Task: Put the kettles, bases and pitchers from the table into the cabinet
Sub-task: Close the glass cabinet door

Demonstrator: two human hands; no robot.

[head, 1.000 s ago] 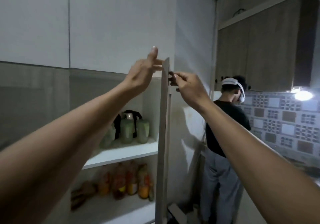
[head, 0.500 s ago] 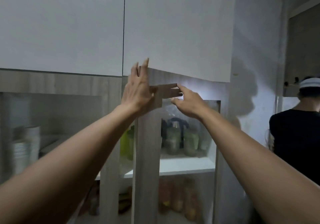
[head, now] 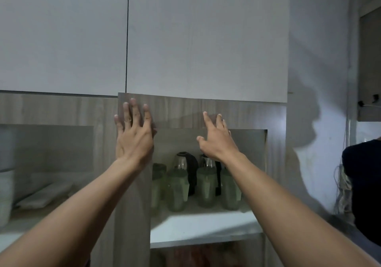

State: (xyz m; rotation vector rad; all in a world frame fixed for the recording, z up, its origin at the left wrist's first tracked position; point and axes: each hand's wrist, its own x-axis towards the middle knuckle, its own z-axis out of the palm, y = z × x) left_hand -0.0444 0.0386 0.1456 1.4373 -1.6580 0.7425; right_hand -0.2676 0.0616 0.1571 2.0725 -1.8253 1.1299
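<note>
Kettles (head: pixel 184 161) and green pitchers (head: pixel 176 190) stand behind the cabinet door (head: pixel 179 112), visible through its glass pane, crowded together on a white shelf (head: pixel 202 223); no bases can be made out. Left hand (head: pixel 134 136) lies flat on the door's top left corner, fingers (head: pixel 135 112) straight and spread; right hand (head: pixel 217 143) touches the door's upper rail with fingers extended and a little apart, thumb out over the glass. Neither holds anything. The door looks stiff and light to swing, but the pane is likely fragile, so pressure belongs on the wood. The kettles seem glass-bodied and best taken by their black handles; the pitchers look light and smooth, best gripped round the body
</note>
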